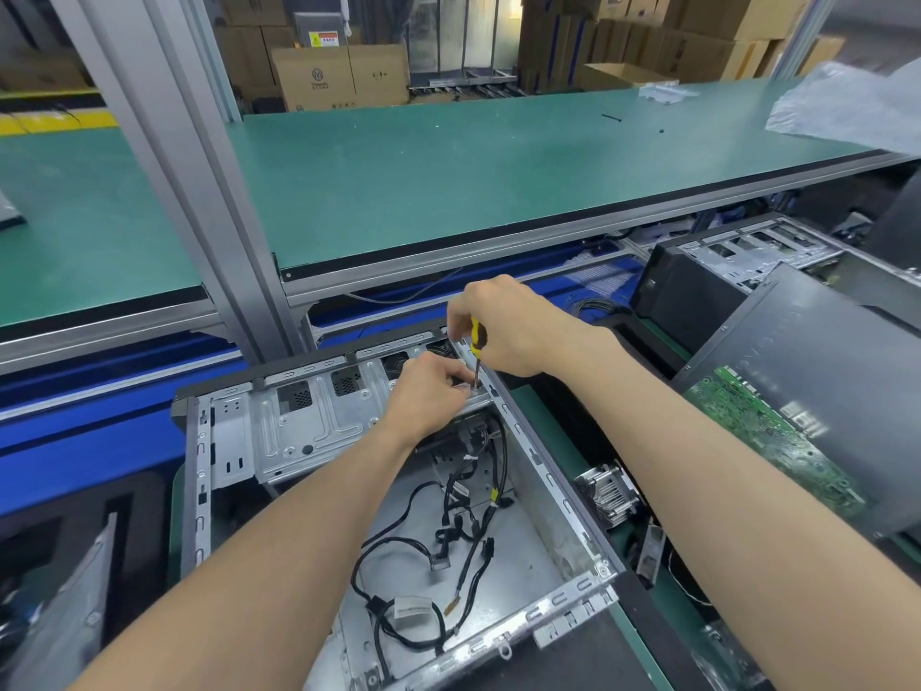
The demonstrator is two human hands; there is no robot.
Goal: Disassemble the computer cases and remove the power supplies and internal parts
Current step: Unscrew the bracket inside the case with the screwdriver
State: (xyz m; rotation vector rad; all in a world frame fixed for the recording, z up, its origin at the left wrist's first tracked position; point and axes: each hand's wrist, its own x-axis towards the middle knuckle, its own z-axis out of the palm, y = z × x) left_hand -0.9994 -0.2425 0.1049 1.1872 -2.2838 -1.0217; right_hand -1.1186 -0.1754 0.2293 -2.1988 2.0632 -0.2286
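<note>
An open computer case (349, 491) lies on its side on the lower worktop (643, 615), directly below the person, its side panel off and its metal floor exposed. Inside, a loose bundle of black cables (448, 531) sprawls across the case floor, one with a white label whose writing is too small to read. At the far end of the case sits a silver drive cage (299, 426) with vent holes behind it.

The right hand (508, 326) grips a yellow and black screwdriver (477, 349), held upright with its tip down on the cage's top edge by the case's far right corner. The left hand (428, 386) rests on that same edge, its fingertips pinched close around the screwdriver tip; whether they hold a screw cannot be told.

Right of the case lie a finned metal heatsink (605, 496), then a green circuit board (777, 441) resting on a dark panel (817, 361). Beyond them stands a second case (737, 261), also open. Left of the first case a grey panel (75, 615) leans.

Above the case runs a green upper shelf (448, 167) on aluminium posts, mostly bare, carrying two clear plastic bags (847, 107) at its far right. Behind it are stacked cardboard boxes (339, 74).
</note>
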